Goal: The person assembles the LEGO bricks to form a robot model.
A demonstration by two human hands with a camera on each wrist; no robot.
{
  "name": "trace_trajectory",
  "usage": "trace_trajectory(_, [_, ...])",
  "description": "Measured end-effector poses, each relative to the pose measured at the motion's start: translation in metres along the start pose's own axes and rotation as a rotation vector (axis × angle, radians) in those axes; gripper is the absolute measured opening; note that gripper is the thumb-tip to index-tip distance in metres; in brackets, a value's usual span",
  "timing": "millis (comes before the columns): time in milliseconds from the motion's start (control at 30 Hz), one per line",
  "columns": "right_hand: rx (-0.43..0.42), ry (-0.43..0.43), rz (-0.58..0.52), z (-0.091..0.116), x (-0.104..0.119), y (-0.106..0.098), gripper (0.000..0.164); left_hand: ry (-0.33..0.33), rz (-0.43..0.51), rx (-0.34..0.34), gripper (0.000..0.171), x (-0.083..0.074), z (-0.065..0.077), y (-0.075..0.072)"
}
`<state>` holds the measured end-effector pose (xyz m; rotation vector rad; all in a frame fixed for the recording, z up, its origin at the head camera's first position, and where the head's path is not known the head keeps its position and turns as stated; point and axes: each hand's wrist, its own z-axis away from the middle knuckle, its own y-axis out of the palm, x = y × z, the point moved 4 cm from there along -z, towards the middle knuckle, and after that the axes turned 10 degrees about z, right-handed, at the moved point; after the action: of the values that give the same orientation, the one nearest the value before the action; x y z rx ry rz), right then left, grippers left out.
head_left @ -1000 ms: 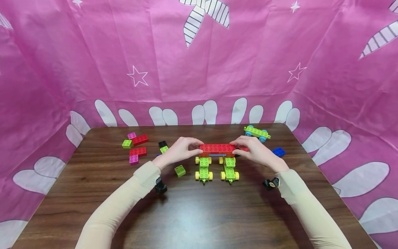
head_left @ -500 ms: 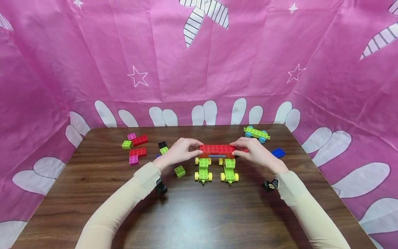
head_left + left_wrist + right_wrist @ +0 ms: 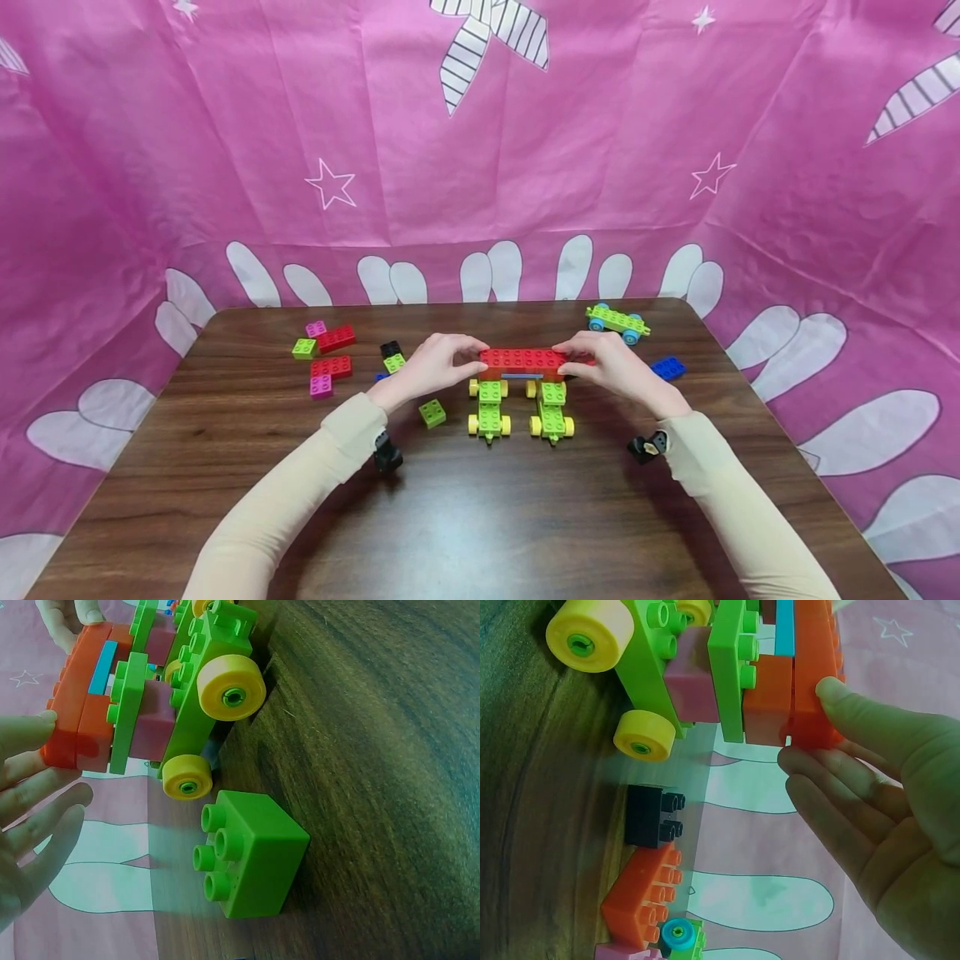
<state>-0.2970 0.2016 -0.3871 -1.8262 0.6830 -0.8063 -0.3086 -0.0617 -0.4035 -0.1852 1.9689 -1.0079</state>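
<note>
A long red brick [image 3: 522, 358] lies across the top of a built structure in the middle of the table. My left hand [image 3: 435, 365] pinches its left end between thumb and fingers, and my right hand [image 3: 606, 367] pinches the right end. In the left wrist view, shorter red bricks [image 3: 94, 742], a thin blue piece [image 3: 103, 667], green plates [image 3: 129, 712] and pink bricks [image 3: 154, 720] show beneath it. Two green wheeled bases with yellow wheels, a left base [image 3: 489, 419] and a right base [image 3: 552, 419], carry the stack side by side.
A loose green brick [image 3: 432, 412] lies left of the structure. Red, pink and green bricks [image 3: 332, 367] are scattered farther left. Behind the right hand stand a green car base [image 3: 617, 320] with blue wheels and a blue brick [image 3: 667, 368]. Pink cloth [image 3: 420, 167] hangs behind the table.
</note>
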Motion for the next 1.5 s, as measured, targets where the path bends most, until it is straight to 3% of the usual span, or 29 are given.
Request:
trace_trajectory(967, [-0.021,0.000,-0.048,0.0015,-0.0034,0.0035,0.035,0.040,-0.001,-0.031,0.033,0.0015,0.0024,0.0019])
trace_trajectory(1300, [-0.045,-0.005,-0.046,0.0032,-0.0058,0.0079,0.034,0.016,0.018,-0.025,0.033,0.0018,0.0024,0.0034])
trace_trajectory(1500, [-0.061,-0.018,-0.026,0.0031,-0.0043,0.0065,0.034,0.082,0.032,-0.023,0.034,-0.0014,0.0027,0.0027])
